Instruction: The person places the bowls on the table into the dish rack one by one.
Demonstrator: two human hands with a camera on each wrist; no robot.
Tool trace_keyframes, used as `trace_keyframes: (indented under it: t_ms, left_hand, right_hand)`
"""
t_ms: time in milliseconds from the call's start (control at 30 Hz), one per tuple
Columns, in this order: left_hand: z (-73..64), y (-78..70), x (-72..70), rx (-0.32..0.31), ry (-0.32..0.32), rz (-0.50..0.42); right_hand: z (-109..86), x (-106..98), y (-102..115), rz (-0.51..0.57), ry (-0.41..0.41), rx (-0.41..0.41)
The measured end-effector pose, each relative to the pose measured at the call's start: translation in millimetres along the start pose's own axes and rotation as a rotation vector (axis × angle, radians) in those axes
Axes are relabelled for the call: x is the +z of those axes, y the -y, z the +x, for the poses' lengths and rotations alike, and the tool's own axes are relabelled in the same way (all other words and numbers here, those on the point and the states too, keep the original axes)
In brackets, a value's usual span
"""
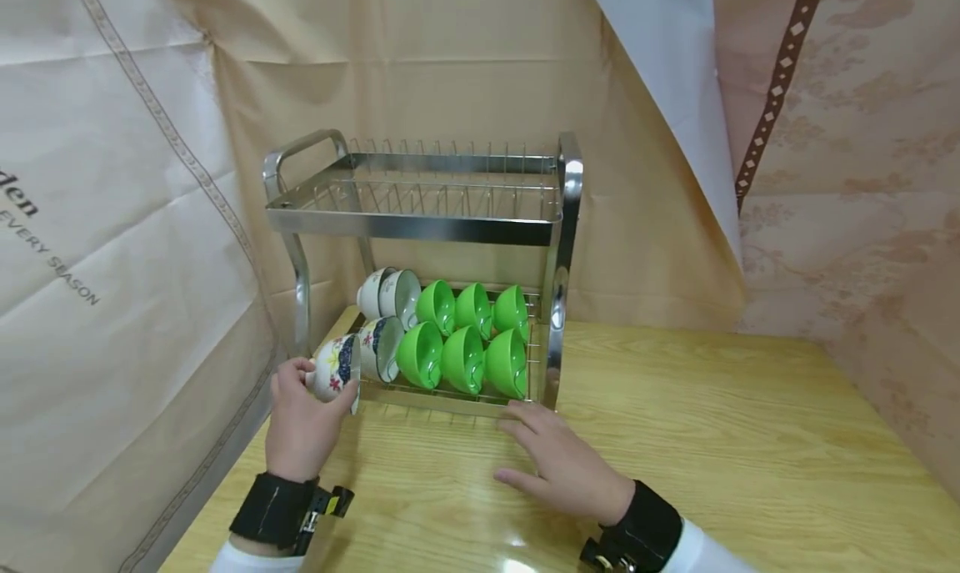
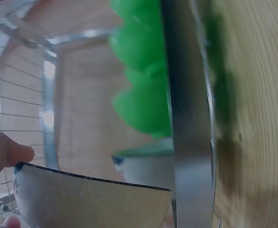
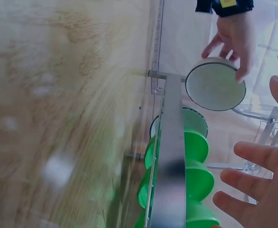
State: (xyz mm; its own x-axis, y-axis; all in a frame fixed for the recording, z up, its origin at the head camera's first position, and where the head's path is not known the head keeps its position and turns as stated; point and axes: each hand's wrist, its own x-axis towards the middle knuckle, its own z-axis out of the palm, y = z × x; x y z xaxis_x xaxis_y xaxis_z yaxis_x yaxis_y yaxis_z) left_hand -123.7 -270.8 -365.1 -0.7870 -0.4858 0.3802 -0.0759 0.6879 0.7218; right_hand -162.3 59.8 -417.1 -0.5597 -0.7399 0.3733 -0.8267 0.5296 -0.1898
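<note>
My left hand [image 1: 303, 419] grips a white bowl [image 1: 334, 368] with a dark rim and a flower pattern, tilted on its side at the left front corner of the rack's lower shelf. In the right wrist view the bowl's white inside [image 3: 216, 86] faces the camera, with the thumb at its rim. Right beside it on the shelf stands another patterned bowl [image 1: 380, 348]. My right hand [image 1: 562, 460], fingers spread and holding nothing, is by the shelf's front right edge, nearest the green cups [image 1: 507, 363]. Those cups stand tilted in two rows.
The two-tier metal dish rack [image 1: 420, 227] stands on a wooden table [image 1: 675, 414], its upper tier lined with wire dividers. Two white bowls [image 1: 400, 295] sit at the lower shelf's back left. Cloth [image 1: 465, 98] hangs behind the rack and along both sides.
</note>
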Motion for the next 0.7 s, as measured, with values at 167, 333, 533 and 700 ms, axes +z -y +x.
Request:
trace_keyframes:
  t_ms: [167,333,533,700]
  left_hand:
    - [17.8,4.5,7.8,0.041,-0.061,0.126]
    - [35.6,3.8,16.7,0.074,-0.053,0.176]
    - [55.6,2.8,25.1,0.070,0.019,0.198]
    - [66.5,5.8,32.1,0.051,0.055,0.205]
  right_hand:
    - [7.8,6.4,3.1,0.021,0.022,-0.012]
    - [8.9,8.8,4.7,0.030,0.034,-0.033]
    - [8.0,9.8,2.5,0.021,0.025,-0.051]
    - [8.8,9.5,0.6,0.029,0.018,-0.062]
